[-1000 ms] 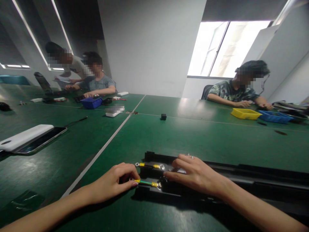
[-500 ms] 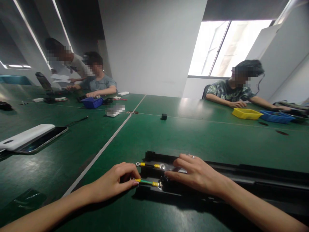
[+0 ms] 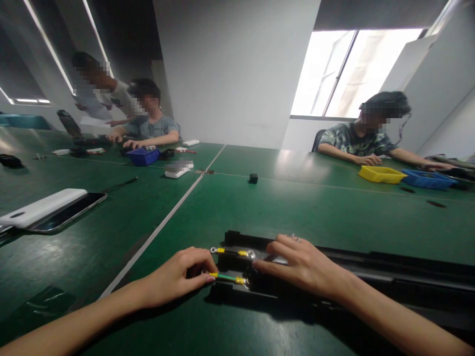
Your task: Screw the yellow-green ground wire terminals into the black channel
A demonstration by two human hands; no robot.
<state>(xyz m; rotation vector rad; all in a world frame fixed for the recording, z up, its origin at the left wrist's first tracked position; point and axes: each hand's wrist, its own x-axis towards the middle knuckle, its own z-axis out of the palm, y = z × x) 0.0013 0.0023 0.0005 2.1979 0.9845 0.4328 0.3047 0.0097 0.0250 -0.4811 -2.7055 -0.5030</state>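
My left hand (image 3: 185, 273) pinches a short green wire (image 3: 226, 277) by its yellow-sleeved left end. The wire's other ring end lies inside a long black channel-shaped housing (image 3: 256, 291), close to a dark round part (image 3: 251, 272). Over the housing, my right hand (image 3: 297, 259) is curled, thumb and index at that dark part; whatever sits in its fingers is mostly hidden. Farther back, a short black wire (image 3: 232, 252) with yellow-sleeved ring terminals lies across the housing's left end, untouched.
A white device (image 3: 44, 206) and a phone (image 3: 70, 212) lie at left. A small black cube (image 3: 253, 178) stands mid-table. Farther off are a blue-purple bin (image 3: 144, 157), a yellow bin (image 3: 382, 174) and a blue bin (image 3: 428, 180). Three people are across the table.
My hands keep almost the same places, the green wire still pinched. The view shifts slightly. At far left, a person's papers and a seated person's hands have moved a little.
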